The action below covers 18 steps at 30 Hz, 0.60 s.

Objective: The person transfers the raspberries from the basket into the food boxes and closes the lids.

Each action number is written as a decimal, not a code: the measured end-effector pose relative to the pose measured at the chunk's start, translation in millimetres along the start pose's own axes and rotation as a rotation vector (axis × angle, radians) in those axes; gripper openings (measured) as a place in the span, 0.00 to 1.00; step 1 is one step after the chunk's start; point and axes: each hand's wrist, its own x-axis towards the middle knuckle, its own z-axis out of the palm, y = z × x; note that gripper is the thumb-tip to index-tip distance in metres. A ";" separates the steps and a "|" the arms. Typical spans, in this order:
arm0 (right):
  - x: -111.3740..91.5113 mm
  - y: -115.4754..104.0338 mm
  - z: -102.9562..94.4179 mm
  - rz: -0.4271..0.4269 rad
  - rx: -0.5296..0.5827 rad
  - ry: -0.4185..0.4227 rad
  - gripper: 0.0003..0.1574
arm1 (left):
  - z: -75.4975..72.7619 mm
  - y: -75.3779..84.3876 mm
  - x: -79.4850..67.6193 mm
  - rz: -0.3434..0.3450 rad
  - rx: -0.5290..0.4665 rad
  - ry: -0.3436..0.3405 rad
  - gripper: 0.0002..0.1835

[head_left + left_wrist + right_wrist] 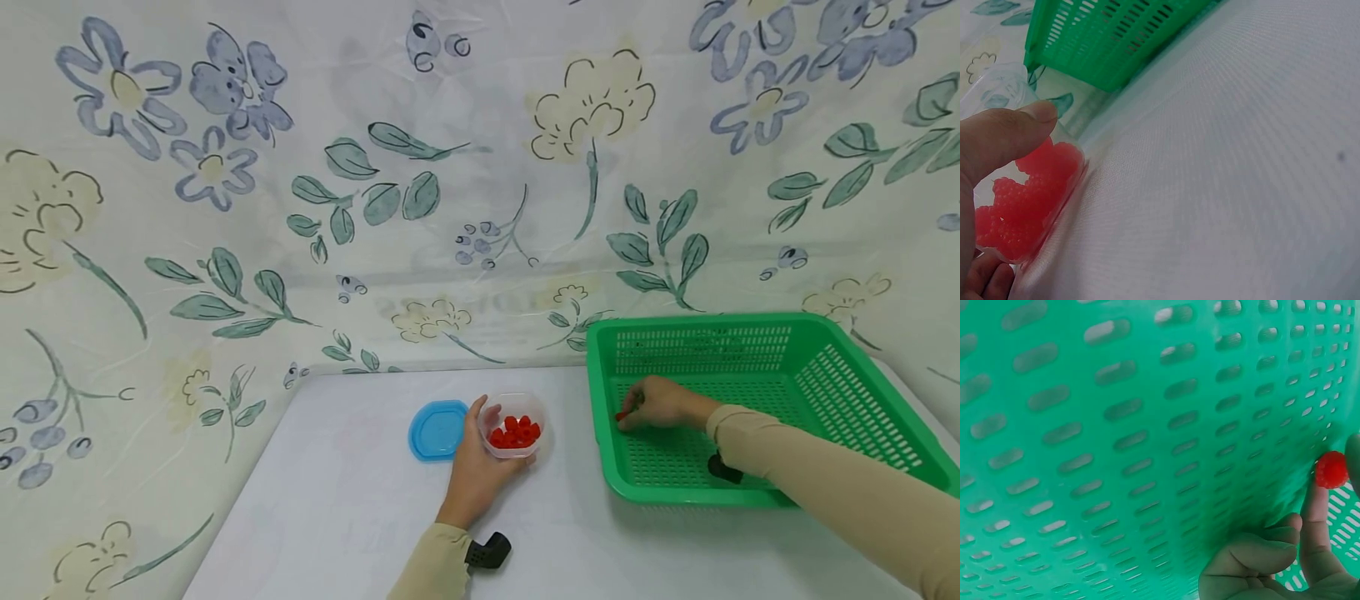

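My left hand [482, 475] holds a clear plastic tub [513, 403] upright on the table, thumb on one side and fingers on the other. Several red raspberries [514, 433] lie in the tub; the left wrist view shows them through its wall, by the thumb [1016, 131]. Inside the green basket [637, 492], near its left wall, my right hand [663, 403] pinches a single raspberry [1332, 469] between its fingertips.
A blue lid [438, 432] lies flat on the white table [337, 492], just left of the tub. Slotted walls surround the basket on the right. Behind the table hangs a flower-printed cloth [480, 183].
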 end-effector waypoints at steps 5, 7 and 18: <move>1.0 0.9 -0.3 -0.001 -0.006 0.001 0.13 | 0.5 -0.1 0.6 -0.001 0.004 0.000 0.58; 0.1 1.0 -1.8 -0.003 -0.011 0.003 0.13 | 0.8 -0.3 1.0 0.000 0.001 -0.003 0.58; -7.2 -12.4 -11.2 -0.034 0.032 0.054 0.16 | 0.2 -0.8 0.5 -0.011 0.005 -0.004 0.58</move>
